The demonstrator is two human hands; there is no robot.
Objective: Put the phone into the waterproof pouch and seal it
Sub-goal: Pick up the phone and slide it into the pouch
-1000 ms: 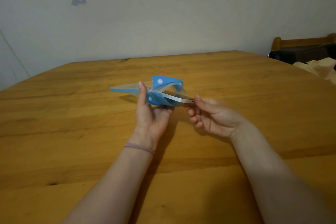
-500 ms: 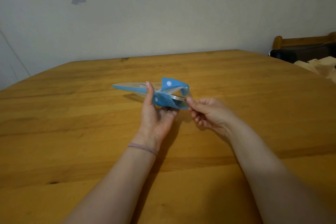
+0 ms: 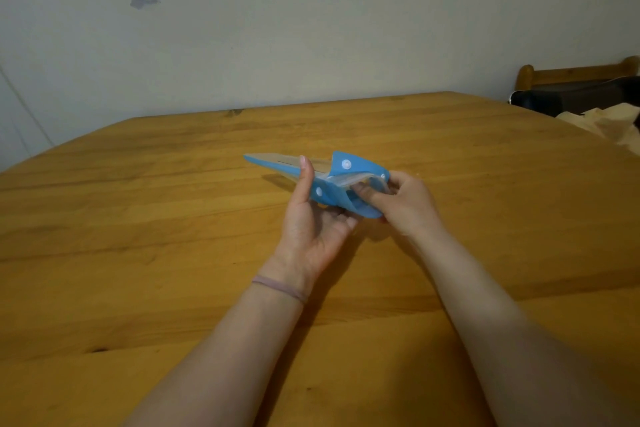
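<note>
Now, above the light wooden table [image 3: 138, 253], the blue-and-clear plastic pouch [image 3: 332, 194] sits gripped in your left hand [image 3: 311, 218]; your right hand [image 3: 405, 204], fingers curled into its unsealed mouth, has pushed the slim silver-edged phone [image 3: 284, 163] inside, so only sealing remains.

Left grip [image 3: 313, 218] holds blue-and-clear pouch [image 3: 332, 192] from below, above wooden counter [image 3: 173, 218], thumb straight along its near side. Right grip [image 3: 405, 201] pinches open blue end, fingertips at mouth. Phone [image 3: 277, 160] lies inside clear part. Thin band [image 3: 280, 288] on left wrist.
</note>
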